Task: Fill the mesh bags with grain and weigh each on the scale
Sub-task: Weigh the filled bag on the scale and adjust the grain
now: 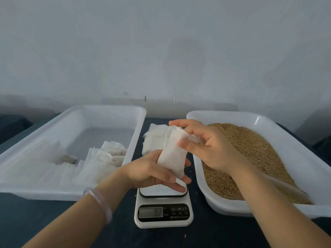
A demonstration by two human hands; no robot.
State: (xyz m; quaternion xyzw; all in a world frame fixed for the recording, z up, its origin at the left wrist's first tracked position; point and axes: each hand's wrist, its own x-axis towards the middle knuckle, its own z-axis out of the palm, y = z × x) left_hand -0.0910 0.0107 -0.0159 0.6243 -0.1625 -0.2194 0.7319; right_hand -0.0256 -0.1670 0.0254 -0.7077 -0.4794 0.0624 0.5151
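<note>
Forearms: both enter from the bottom edge, nearest the camera; the left wrist wears a pale bracelet.
Left hand: palm up, fingers loosely curled, cradling the lower end of the mesh bag from beneath, directly above the scale's platform.
Right hand: thumb and fingers pinch the bag's gathered mouth at its upper end; the other fingers are relaxed, not spread.
Drawstring: a white loop hangs down the left side of the bag's neck, just beside the right hand's fingers.
Bag axis: long axis runs tilted, mouth up and toward the right hand, bottom down and toward the left palm. It looks plump, so probably already filled, though no grain shows through the cloth.
Scale: sits on the dark tabletop between the two trays, platform right under the left hand and largely hidden by it; the display shows digits I cannot read with confidence.
Key relation: the bag is held above the platform, not resting on it; the left hand is the nearer one to the scale, so lowering that end would seat the bag.
Grain tray: to the right, under the right forearm, holding brown grain.
Left tray: holds several white bags, some seemingly filled.
Spare bags: a flat empty stack lies beyond the scale, between the trays.
</note>
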